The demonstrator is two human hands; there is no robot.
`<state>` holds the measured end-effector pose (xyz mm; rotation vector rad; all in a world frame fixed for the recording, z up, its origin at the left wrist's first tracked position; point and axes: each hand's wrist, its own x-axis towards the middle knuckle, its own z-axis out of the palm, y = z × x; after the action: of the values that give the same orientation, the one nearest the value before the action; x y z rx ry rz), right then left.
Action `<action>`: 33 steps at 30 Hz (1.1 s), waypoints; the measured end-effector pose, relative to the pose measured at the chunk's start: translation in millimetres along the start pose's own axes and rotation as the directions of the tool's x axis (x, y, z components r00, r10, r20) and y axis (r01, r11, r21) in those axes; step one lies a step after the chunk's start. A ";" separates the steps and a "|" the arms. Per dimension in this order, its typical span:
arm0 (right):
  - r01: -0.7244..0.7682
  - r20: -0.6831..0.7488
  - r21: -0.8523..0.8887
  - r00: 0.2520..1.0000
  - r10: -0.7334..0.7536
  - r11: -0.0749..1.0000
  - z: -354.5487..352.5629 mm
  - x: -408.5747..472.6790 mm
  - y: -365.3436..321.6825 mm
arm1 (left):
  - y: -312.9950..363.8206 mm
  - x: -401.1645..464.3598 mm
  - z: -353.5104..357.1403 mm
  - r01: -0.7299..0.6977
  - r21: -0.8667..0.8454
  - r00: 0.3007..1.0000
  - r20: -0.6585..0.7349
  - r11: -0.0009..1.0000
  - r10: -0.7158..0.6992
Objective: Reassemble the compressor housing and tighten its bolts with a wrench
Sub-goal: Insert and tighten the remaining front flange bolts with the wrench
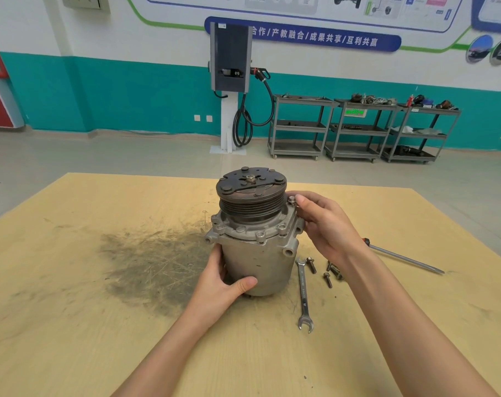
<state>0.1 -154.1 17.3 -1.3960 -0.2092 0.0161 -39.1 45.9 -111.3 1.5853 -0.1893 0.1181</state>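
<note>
One bolt (292,199) sits pinched in the right hand (325,224) at the flange of the compressor (260,239), upright mid-surface, gripped by the left hand (225,277). Best threaded straight by fingers before the wrench (303,293).

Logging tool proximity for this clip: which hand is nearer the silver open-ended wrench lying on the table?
Left. The left hand holds the grey metal compressor body beside the silver open-ended wrench; the right hand is higher, at a bolt on the flange.
</note>
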 end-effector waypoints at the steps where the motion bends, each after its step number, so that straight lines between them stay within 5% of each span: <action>1: 0.002 -0.003 -0.008 1.000 -0.002 1.000 0.1 -0.1 0.3 | 0.9 -0.3 0.1 0.000 0.001 1.000 0.003 1.000 0.000; 6: -0.001 -0.103 -0.010 0.995 0.000 1.000 4.0 4.3 -1.3 | 3.3 -1.3 0.3 0.011 0.010 1.000 0.003 1.000 -0.011; 11: -0.004 -0.014 0.007 1.000 0.004 1.000 0.7 1.4 0.6 | 5.0 -1.9 0.3 0.010 0.008 1.000 0.008 1.000 -0.010; 17: -0.003 -0.094 0.000 0.996 0.002 1.000 3.7 3.5 -1.7 | 3.9 -1.8 0.3 0.016 0.007 1.000 0.001 1.000 -0.016; 33: -0.004 -0.030 0.079 1.000 0.007 0.997 1.7 0.1 -0.1 | 3.7 -1.1 1.1 0.013 -0.006 1.000 0.002 1.000 -0.013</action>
<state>-0.1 -152.5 17.7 -1.3174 -0.1780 0.0078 -40.9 44.8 -107.9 1.5802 -0.1805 0.1054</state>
